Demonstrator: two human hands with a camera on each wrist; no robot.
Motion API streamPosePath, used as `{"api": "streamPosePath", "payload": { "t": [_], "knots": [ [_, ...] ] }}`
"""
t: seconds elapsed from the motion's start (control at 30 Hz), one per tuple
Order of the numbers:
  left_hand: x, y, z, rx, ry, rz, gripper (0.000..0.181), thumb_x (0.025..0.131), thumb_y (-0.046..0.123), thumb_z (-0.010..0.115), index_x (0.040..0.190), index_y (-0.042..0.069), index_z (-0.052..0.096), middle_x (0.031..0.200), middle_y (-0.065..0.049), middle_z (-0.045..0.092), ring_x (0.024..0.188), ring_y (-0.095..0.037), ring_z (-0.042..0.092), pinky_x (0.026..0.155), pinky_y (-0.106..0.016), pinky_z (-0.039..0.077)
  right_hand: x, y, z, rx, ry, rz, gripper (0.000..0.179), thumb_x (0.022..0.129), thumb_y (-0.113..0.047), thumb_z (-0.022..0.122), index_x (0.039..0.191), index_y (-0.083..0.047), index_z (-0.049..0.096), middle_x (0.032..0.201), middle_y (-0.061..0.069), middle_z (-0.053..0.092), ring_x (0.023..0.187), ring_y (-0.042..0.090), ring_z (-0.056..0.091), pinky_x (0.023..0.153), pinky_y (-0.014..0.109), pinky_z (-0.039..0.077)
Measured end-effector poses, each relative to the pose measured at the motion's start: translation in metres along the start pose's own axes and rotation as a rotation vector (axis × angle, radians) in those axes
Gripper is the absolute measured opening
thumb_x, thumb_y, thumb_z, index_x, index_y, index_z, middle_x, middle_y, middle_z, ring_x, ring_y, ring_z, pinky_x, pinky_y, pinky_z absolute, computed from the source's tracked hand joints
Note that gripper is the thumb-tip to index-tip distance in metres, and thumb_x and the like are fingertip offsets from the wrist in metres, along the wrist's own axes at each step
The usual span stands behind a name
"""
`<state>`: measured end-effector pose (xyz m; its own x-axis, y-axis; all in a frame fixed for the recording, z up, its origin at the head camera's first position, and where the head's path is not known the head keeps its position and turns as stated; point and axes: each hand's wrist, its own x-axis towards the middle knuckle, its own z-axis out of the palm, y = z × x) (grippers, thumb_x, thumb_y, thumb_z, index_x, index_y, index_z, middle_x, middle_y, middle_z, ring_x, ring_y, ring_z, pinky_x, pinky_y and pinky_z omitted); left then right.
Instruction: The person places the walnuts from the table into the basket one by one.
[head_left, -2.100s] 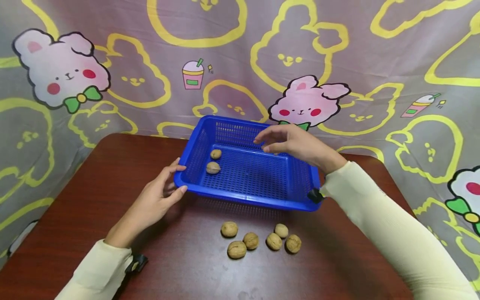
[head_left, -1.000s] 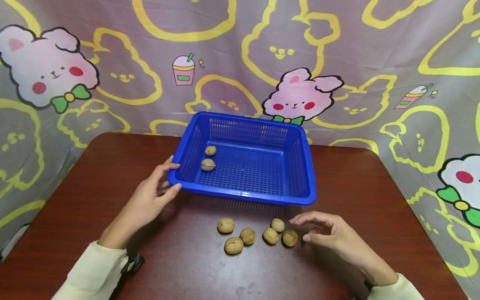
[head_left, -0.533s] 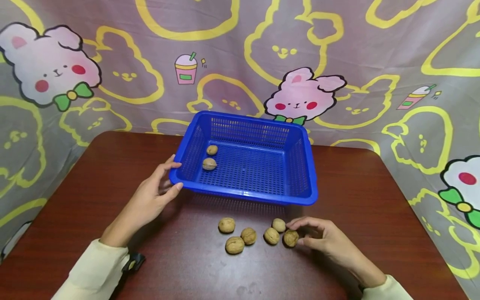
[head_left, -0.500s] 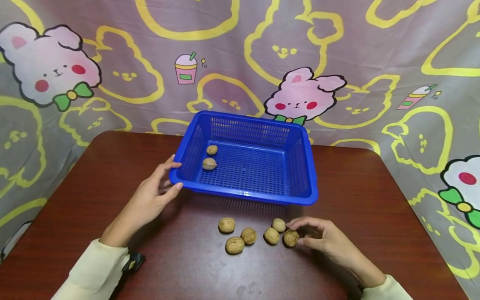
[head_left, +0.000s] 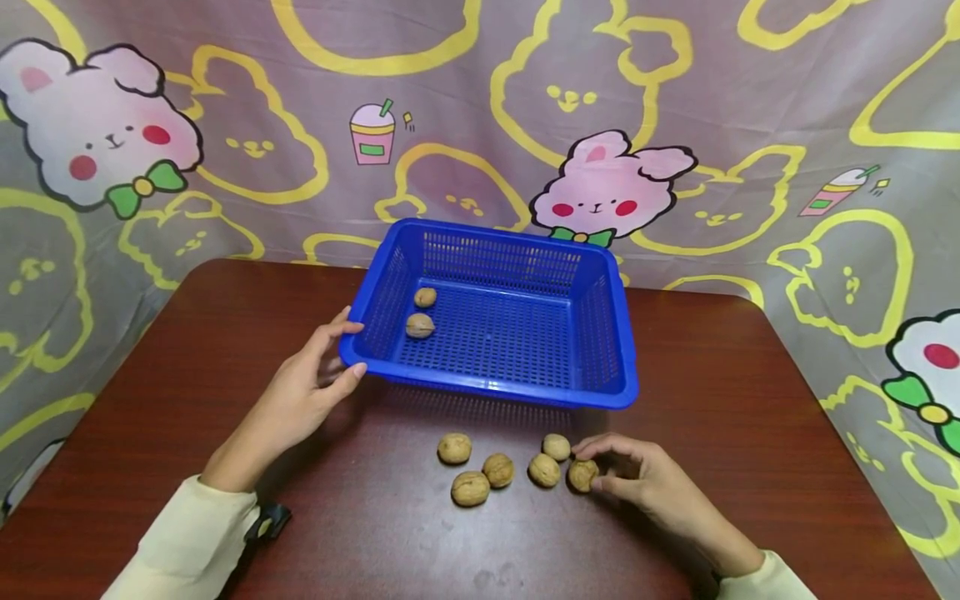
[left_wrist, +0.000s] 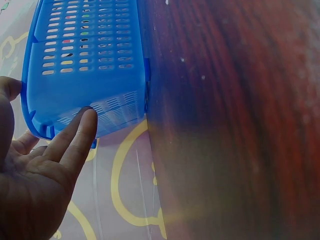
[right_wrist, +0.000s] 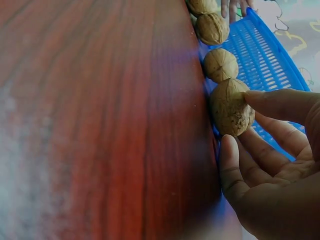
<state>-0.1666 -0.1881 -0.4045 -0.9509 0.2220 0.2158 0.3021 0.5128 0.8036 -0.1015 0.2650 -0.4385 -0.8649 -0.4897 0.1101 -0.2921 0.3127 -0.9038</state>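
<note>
A blue plastic basket with slotted walls stands on the table, two walnuts lying inside at its left. My left hand holds the basket's front left corner, thumb on the front rim and a finger over the left rim. In the left wrist view, other fingers reach along the outside wall. In front of the basket lie several loose walnuts. My right hand has thumb and fingers around the rightmost walnut, which sits on the table. Its thumb touches this walnut in the right wrist view.
The dark red-brown wooden table runs back to a patterned cloth hanging behind and at both sides. A black strap piece sits at the left sleeve cuff.
My right hand has come out from over the basket, down to the rightmost walnut, and its fingers have closed in around it. The left hand has stayed on the basket's corner.
</note>
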Motion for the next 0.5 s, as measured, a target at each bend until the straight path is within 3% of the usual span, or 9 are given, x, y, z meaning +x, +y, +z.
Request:
{"api": "streamPosePath", "payload": {
  "t": [0.23,0.43,0.5],
  "knots": [
    [-0.0003,0.0005,0.0000,-0.006,-0.001,-0.004,0.050,0.104,0.008,0.064,0.149,0.005,0.045,0.172,-0.020,0.025,0.124,-0.046,0.066,0.095,-0.049,0.058,-0.0011,0.0007,0.0037,-0.070,0.022,-0.014,0.029,0.090,0.004,0.075,0.116,-0.008,0.075,0.121,0.010,0.075,0.118,-0.002,0.063,0.092,0.020,0.054],
    [-0.0001,0.0002,0.0001,-0.007,-0.001,0.003,0.050,0.104,0.008,0.064,0.149,0.005,0.045,0.173,-0.019,0.025,0.124,-0.047,0.066,0.094,-0.048,0.058,-0.0034,0.0004,0.0059,-0.076,0.002,-0.036,0.031,0.088,0.004,0.075,0.117,-0.006,0.074,0.122,0.011,0.074,0.115,-0.003,0.062,0.073,0.025,0.056],
    [0.0002,-0.0002,0.0002,-0.012,0.001,0.006,0.049,0.104,0.008,0.064,0.149,0.005,0.045,0.173,-0.019,0.026,0.124,-0.046,0.067,0.094,-0.048,0.058,-0.0041,0.0003,0.0066,-0.084,-0.002,-0.044,0.031,0.089,0.004,0.075,0.117,-0.007,0.074,0.121,0.011,0.074,0.114,-0.003,0.063,0.073,0.025,0.056]
  ]
}}
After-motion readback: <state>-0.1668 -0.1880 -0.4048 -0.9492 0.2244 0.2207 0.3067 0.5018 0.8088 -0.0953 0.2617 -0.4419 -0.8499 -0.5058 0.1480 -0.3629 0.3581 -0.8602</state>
